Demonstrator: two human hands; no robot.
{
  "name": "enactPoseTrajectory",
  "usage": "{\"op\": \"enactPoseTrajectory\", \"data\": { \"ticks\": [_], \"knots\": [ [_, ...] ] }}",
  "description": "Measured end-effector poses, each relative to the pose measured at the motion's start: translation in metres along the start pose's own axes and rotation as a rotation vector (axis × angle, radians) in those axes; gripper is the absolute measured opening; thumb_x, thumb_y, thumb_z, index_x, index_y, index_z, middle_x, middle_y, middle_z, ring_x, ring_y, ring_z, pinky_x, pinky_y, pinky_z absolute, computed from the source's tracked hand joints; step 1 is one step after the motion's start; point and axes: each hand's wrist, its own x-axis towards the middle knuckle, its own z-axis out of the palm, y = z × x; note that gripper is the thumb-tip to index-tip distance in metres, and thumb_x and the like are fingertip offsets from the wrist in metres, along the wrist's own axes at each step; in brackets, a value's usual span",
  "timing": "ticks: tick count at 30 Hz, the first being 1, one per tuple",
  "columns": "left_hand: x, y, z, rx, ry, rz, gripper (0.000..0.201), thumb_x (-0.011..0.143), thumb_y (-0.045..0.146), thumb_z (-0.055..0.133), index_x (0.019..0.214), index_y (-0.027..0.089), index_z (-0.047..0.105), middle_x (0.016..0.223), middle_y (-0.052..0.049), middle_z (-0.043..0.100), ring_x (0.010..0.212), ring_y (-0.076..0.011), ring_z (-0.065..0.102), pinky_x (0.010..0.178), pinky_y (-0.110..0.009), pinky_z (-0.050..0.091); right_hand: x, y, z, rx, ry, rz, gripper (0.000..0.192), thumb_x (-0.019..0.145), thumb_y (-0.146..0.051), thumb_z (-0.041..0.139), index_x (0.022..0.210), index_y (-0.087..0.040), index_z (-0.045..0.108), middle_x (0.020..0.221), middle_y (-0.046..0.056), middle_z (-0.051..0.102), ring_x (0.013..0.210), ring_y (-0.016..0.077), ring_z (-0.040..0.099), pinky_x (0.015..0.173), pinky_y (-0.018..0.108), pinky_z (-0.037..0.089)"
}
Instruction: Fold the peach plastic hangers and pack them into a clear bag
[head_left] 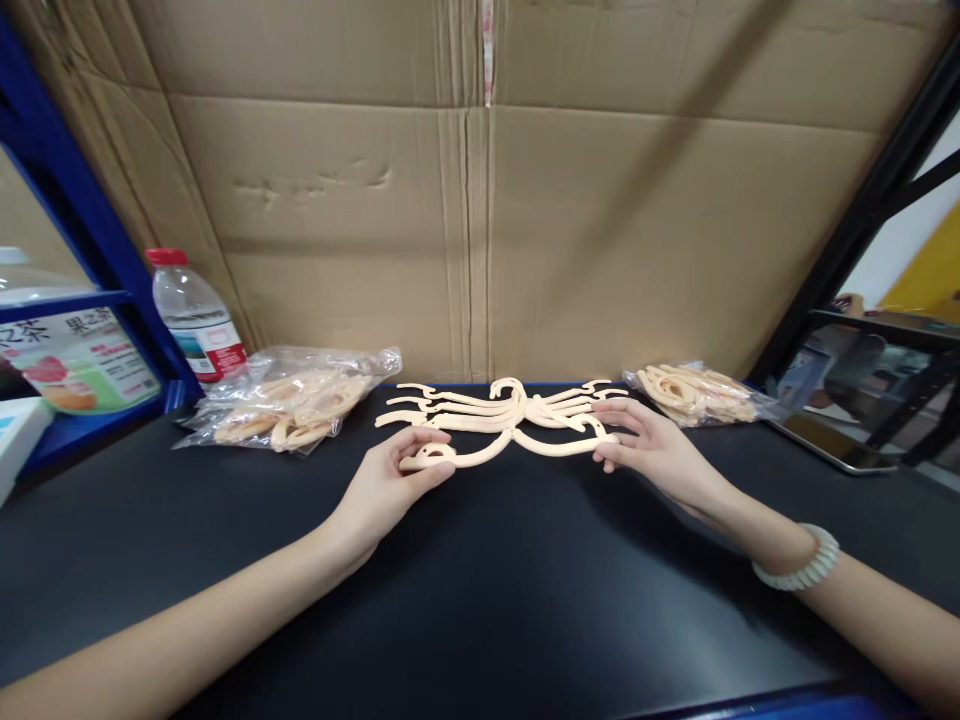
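My left hand (401,470) pinches the left arm of a cream plastic folding hanger (484,457) between thumb and fingers. At the opposite end of this hanger, my right hand (646,447) has its fingertips on the right arm. The two arms meet at a middle joint and spread out sideways, slightly raised at the ends. Just behind lies a stack of similar cream hangers (472,408), arms spread, with a curled hook standing up at its centre. Part of the stack is hidden behind the held hanger and my right hand.
Clear plastic bags of cream hanger parts lie at the left (300,400) and right (694,393). A red-capped water bottle (196,325) stands back left, near a large labelled jug (82,360). A phone (832,443) rests at the right. Cardboard (337,200) walls the back of the black table (480,600).
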Motion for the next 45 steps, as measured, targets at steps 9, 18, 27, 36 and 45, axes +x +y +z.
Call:
{"op": "enactPoseTrajectory", "data": {
  "ticks": [9,18,27,36,45],
  "knots": [
    [-0.004,0.002,0.003,-0.118,-0.009,0.02,0.039,0.068,0.033,0.077,0.1,0.017,0.063,0.081,0.001,0.06,0.076,-0.0135,0.054,0.076,-0.026,0.041,-0.003,-0.004,-0.001,-0.084,-0.063,0.001,0.029,0.073,-0.033,0.072,0.096,-0.017,0.069,0.083,0.004,0.066,0.067,0.0137,0.057,0.064,0.03,0.049],
    [-0.013,0.009,0.012,-0.142,-0.12,0.104,0.018,0.072,0.028,0.074,0.08,0.017,0.063,0.088,-0.003,0.065,0.086,-0.0175,0.061,0.081,-0.028,0.047,-0.006,-0.001,0.008,0.295,-0.039,0.086,0.038,0.071,-0.027,0.077,0.103,-0.02,0.057,0.074,-0.002,0.059,0.065,0.0106,0.056,0.063,0.025,0.049],
    [-0.019,0.009,0.02,-0.169,-0.233,0.041,0.026,0.077,0.032,0.071,0.096,0.015,0.064,0.085,-0.004,0.066,0.076,-0.0153,0.061,0.061,-0.023,0.052,-0.021,-0.01,0.029,0.342,-0.398,0.071,0.016,0.081,-0.023,0.072,0.093,-0.019,0.062,0.108,0.007,0.066,0.09,0.0139,0.064,0.085,0.031,0.05],
    [-0.027,0.009,0.027,-0.163,-0.24,0.045,0.031,0.081,0.034,0.067,0.106,0.016,0.066,0.094,-0.006,0.069,0.082,-0.0192,0.065,0.072,-0.03,0.057,-0.032,-0.021,0.036,0.248,-0.729,0.009,0.04,0.089,-0.031,0.061,0.129,-0.027,0.057,0.14,0.009,0.045,0.119,0.0223,0.053,0.102,0.041,0.043],
    [-0.035,0.017,0.032,-0.11,-0.351,0.101,0.037,0.084,0.036,0.061,0.117,0.02,0.062,0.097,-0.005,0.066,0.079,-0.0184,0.062,0.074,-0.031,0.054,-0.039,-0.028,0.036,0.107,-0.752,-0.051,0.056,0.088,-0.027,0.062,0.14,-0.033,0.043,0.148,0.007,0.032,0.121,0.0219,0.05,0.1,0.039,0.046]
  ]
}}
